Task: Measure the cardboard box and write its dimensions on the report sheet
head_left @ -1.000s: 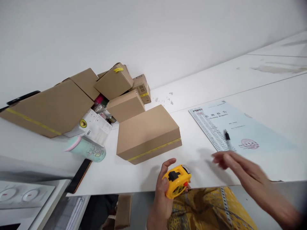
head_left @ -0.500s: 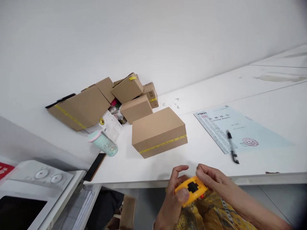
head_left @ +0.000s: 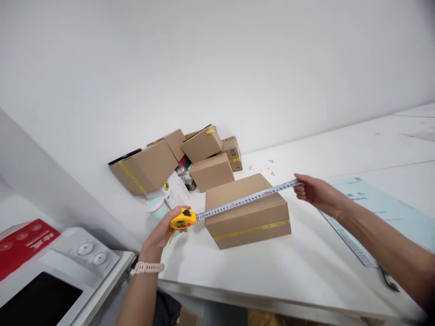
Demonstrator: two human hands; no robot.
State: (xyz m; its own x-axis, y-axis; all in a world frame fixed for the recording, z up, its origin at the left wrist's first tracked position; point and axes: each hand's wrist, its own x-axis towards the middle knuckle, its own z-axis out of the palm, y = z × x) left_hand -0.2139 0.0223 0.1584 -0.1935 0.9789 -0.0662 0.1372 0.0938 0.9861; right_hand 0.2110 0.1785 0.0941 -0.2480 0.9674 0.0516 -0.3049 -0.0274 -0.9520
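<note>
My left hand (head_left: 171,225) grips the yellow case of a tape measure (head_left: 184,219), left of a closed cardboard box (head_left: 249,226). From the case the metal blade (head_left: 244,200) runs out to the right, stretched above the front part of the box top. My right hand (head_left: 314,194) pinches the blade's free end, past the box's right side. Whether the blade touches the cardboard I cannot tell. Yellow tape runs along the front face of the box.
More cardboard boxes (head_left: 210,174) are piled against the wall, with a mint tumbler (head_left: 159,209) partly behind my left hand. A blue printed report (head_left: 384,203) lies at right, partly under my right forearm. A white microwave (head_left: 78,267) stands at lower left.
Both hands have risen from the table's front edge to the box and moved apart, the left leftward. The tape blade is now drawn out between them. The camera view has shifted too.
</note>
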